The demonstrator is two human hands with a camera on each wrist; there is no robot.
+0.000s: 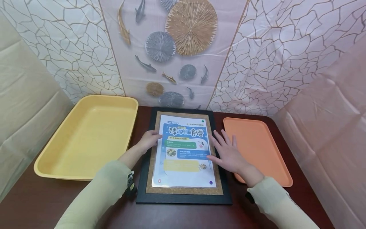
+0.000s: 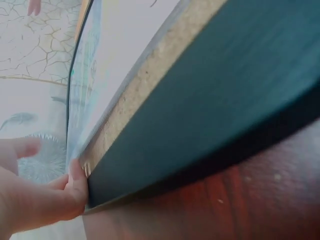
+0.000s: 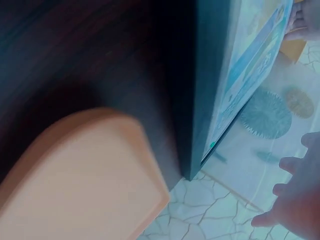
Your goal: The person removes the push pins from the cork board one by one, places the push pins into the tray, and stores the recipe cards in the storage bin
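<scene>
A printed sheet (image 1: 184, 152) with a glossy surface, blue, green and yellow panels and large Chinese lettering lies on a cork board (image 1: 186, 190) with a black frame (image 1: 183, 198). At the sheet's left edge is my left hand (image 1: 149, 140), fingertips right at the edge. In the left wrist view its fingers (image 2: 77, 185) meet the board's cork strip. My right hand (image 1: 228, 154) is spread over the board's right side, fingers straight and apart, fingertips overlapping the sheet's right edge in the head view. The right wrist view shows these fingers (image 3: 290, 187) away from the frame.
To the left stands a deep yellow tray (image 1: 85, 143). An orange tray (image 1: 260, 146) lies at the right, partly behind the right hand. Everything rests on a dark brown table (image 1: 160, 218). Patterned cloth (image 1: 171, 79) hangs at the back, with plain cloth (image 1: 323, 121) along the sides.
</scene>
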